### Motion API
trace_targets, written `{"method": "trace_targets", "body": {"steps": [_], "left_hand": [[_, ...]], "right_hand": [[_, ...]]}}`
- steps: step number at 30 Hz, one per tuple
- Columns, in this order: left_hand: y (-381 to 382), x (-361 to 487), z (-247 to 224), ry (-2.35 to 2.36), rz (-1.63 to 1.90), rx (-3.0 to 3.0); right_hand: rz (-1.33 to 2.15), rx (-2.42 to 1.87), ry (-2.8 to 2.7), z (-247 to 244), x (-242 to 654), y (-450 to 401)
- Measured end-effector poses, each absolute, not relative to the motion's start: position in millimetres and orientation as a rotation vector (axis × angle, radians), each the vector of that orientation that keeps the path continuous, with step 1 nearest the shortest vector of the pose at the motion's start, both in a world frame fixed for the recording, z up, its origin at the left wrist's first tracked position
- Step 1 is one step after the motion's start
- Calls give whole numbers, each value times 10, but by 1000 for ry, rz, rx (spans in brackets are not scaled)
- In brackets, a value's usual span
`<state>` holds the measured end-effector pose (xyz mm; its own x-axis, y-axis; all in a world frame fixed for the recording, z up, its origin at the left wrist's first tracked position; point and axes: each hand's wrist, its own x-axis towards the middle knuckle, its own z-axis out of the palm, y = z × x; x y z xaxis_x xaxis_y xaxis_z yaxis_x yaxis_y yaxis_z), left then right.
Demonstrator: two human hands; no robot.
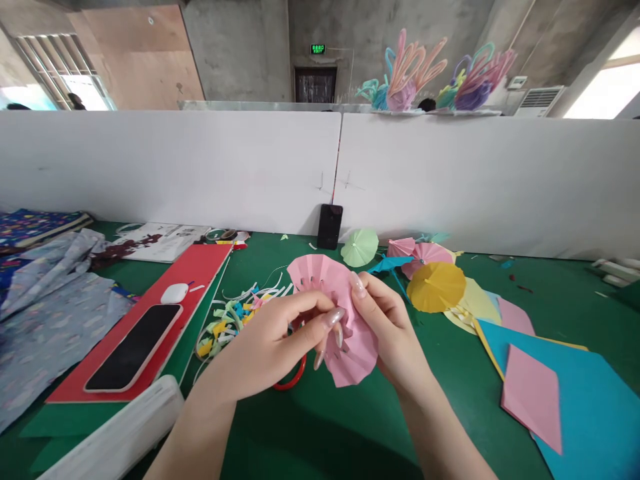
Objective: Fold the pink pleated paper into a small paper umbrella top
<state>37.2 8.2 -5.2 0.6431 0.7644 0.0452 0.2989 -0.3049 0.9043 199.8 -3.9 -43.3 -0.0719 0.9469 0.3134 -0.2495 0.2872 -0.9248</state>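
A round, pleated pink paper piece (356, 357) with small slits cut in it is held up between both hands over the green table. My left hand (285, 333) pinches at its middle, thumb and fingertips pressed together there; whether a small part sits between them is hidden. At the upper right rim, my right hand (387, 313) grips the paper between thumb and fingers. Behind my left hand shows the red handle (294, 380) of what look like scissors, lying on the table. A heap of colored paper strips (225, 327) lies to the left.
Small paper umbrellas in green (360, 247), yellow (437, 287) and pink stand at the back right. Blue paper sheets (580, 380) lie at right. A red board (145, 320) with a phone (134, 347) is at left. A dark phone (330, 227) leans against the white partition (200, 167).
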Motion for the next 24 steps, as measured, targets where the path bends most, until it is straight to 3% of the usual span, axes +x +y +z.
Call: {"method": "trace_targets", "body": {"steps": [9, 24], "left_hand": [[97, 371, -49, 807, 582, 1867], [45, 379, -70, 740, 600, 1778]], "right_hand": [[1246, -664, -1227, -411, 1965, -67], [1029, -850, -1336, -411, 1956, -96]]}}
